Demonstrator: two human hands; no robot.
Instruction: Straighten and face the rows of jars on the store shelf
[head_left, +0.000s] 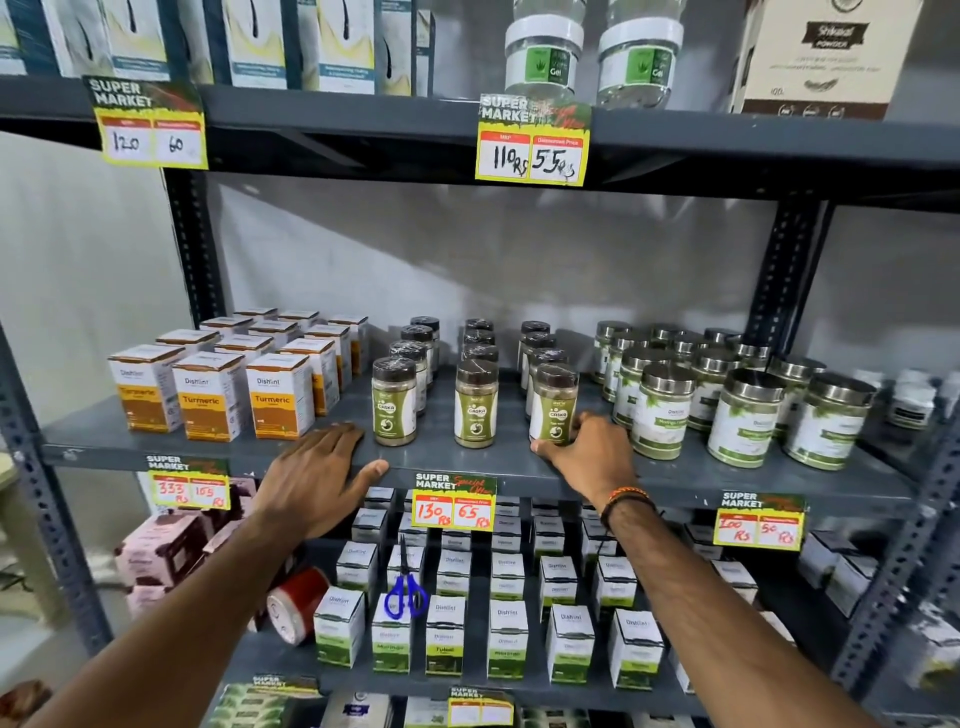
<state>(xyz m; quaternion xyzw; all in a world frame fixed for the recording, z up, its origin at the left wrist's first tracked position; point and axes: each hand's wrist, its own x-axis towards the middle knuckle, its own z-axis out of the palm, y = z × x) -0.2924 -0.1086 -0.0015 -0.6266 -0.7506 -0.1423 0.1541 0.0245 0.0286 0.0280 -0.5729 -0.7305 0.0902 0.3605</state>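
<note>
Three rows of small dark-lidded jars with green labels stand on the middle grey shelf (498, 462). The left front jar (394, 401) and the middle front jar (476, 403) face forward. The right front jar (554, 404) is tilted slightly, label turned a little left. My right hand (592, 454) wraps around the base of this right front jar, thumb at its lower left. My left hand (317, 475) lies flat on the shelf's front edge, fingers spread, just left of the left front jar and touching no jar.
Orange turmeric boxes (213, 396) fill the shelf's left end. Larger steel-lidded jars (748, 415) crowd the right, close beside my right hand. Price tags (453, 503) hang from the shelf edge. Below, white boxes and blue scissors (406, 592). Gel jars (543, 57) stand above.
</note>
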